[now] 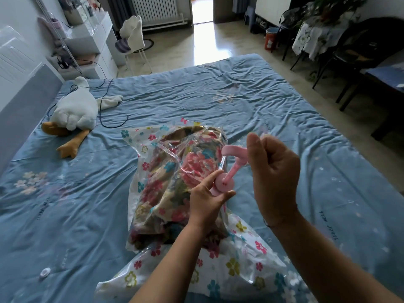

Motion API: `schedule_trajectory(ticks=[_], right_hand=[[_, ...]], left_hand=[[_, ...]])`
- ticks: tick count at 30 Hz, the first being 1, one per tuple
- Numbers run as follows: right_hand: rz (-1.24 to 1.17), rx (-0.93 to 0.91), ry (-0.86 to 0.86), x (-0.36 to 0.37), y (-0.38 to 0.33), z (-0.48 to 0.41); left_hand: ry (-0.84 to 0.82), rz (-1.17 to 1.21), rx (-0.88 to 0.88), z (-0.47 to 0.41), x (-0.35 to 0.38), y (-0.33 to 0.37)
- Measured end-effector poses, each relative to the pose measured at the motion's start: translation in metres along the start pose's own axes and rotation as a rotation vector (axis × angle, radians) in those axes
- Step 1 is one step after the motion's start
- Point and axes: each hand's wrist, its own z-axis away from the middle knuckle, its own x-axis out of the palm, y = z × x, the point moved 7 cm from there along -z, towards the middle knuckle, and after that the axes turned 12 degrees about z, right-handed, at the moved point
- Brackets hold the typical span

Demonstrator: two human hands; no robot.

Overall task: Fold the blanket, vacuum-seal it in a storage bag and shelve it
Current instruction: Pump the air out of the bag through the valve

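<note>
A clear storage bag point(140, 141) printed with small flowers lies on the blue bed sheet point(240, 95). Inside it sits the folded floral blanket point(175, 184), still bulky. A pink hand pump point(227, 178) stands on the bag's right side. My left hand point(207, 197) grips the pump's round base. My right hand point(273, 171) is raised just right of the pump's curved pink handle point(231, 150), fingers curled, touching it or very near; whether it grips it cannot be told. The bag's loose end point(229, 270) spreads out near me, under my forearms.
A white plush goose point(76, 110) and a black cable point(102, 101) lie on the bed's left side. A small white cap point(45, 272) rests on the sheet at bottom left. Beyond the bed are a white chair point(133, 38), a white desk point(94, 38) and dark chairs point(349, 53).
</note>
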Motion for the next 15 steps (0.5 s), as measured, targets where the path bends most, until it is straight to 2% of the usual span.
schedule_trajectory(ticks=[6,8,12,15], right_hand=[[0.331,0.310,-0.352,0.032,0.090,0.043],[0.264,0.244,-0.291,0.028,0.071,0.029],[-0.019,0.029,-0.025,0.001,-0.002,-0.001],[0.037,0.041,-0.057,0.010,0.015,0.014]], left_hand=[[-0.016,0.004,-0.006,0.007,0.003,0.001],[-0.017,0.005,0.003,0.005,0.001,0.004],[-0.012,-0.005,0.010,0.002,-0.002,0.002],[-0.011,-0.015,0.003,0.004,-0.001,-0.001]])
